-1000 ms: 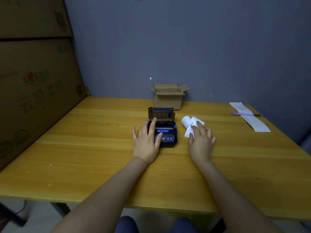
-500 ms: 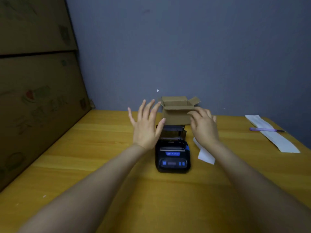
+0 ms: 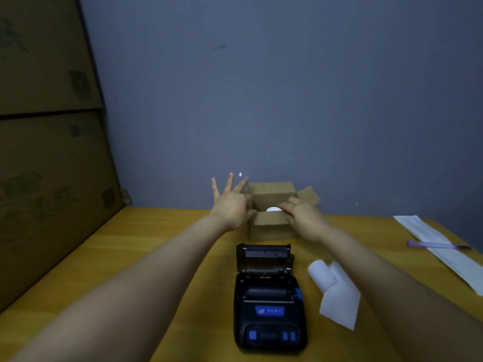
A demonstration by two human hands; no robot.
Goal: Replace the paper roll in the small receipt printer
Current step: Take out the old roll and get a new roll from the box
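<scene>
The small black receipt printer (image 3: 269,309) sits on the wooden table (image 3: 156,244) with its lid (image 3: 264,257) raised and its paper bay showing no roll. A partly unrolled white paper roll (image 3: 322,276) lies just right of it. Behind the printer stands a small open cardboard box (image 3: 271,228) with a white roll (image 3: 273,209) visible inside. My left hand (image 3: 231,205) is against the box's left side, fingers spread. My right hand (image 3: 303,218) reaches over the box's right front corner, fingertips at the roll inside; it holds nothing that I can see.
A long white paper strip (image 3: 444,254) with a purple pen (image 3: 433,244) across it lies at the table's right edge. Large cardboard cartons (image 3: 52,178) stand along the left side. A grey wall closes off the back of the table.
Both hands have left the printer and the loose roll and moved forward to the cardboard box. My head has leaned in, and the roll inside the box has come into sight.
</scene>
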